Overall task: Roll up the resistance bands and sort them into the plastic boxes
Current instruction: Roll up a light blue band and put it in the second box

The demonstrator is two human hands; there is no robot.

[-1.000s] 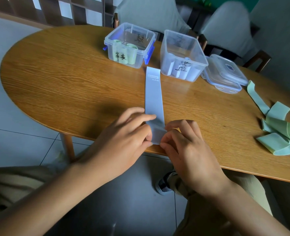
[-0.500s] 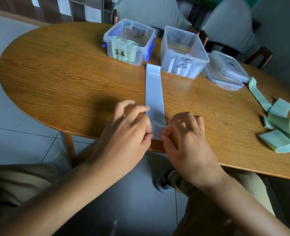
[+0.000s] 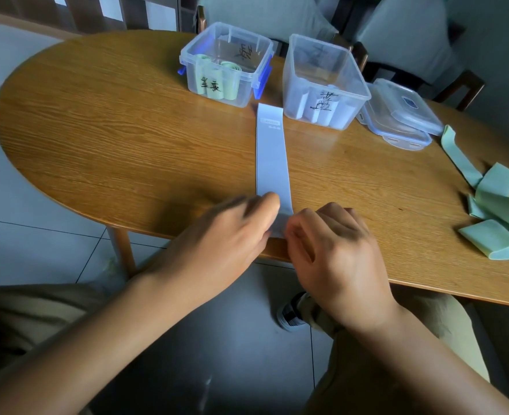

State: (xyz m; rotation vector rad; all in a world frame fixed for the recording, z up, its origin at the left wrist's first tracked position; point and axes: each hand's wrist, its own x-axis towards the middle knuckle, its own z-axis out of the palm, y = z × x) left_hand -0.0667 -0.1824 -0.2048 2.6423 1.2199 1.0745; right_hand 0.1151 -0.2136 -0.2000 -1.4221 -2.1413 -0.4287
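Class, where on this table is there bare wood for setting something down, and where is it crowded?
Bare: the table left of the blue band, and between it and the green bands. Crowded: the far edge, with both boxes and lids.

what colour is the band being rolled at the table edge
Pale blue-grey; the flat resistance band shows best in the head view, its near end pinched by both hands.

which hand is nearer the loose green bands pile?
Right. The right hand sits at the blue band's near end, on the side toward the green bands pile; the left hand is on the band's far side from it.
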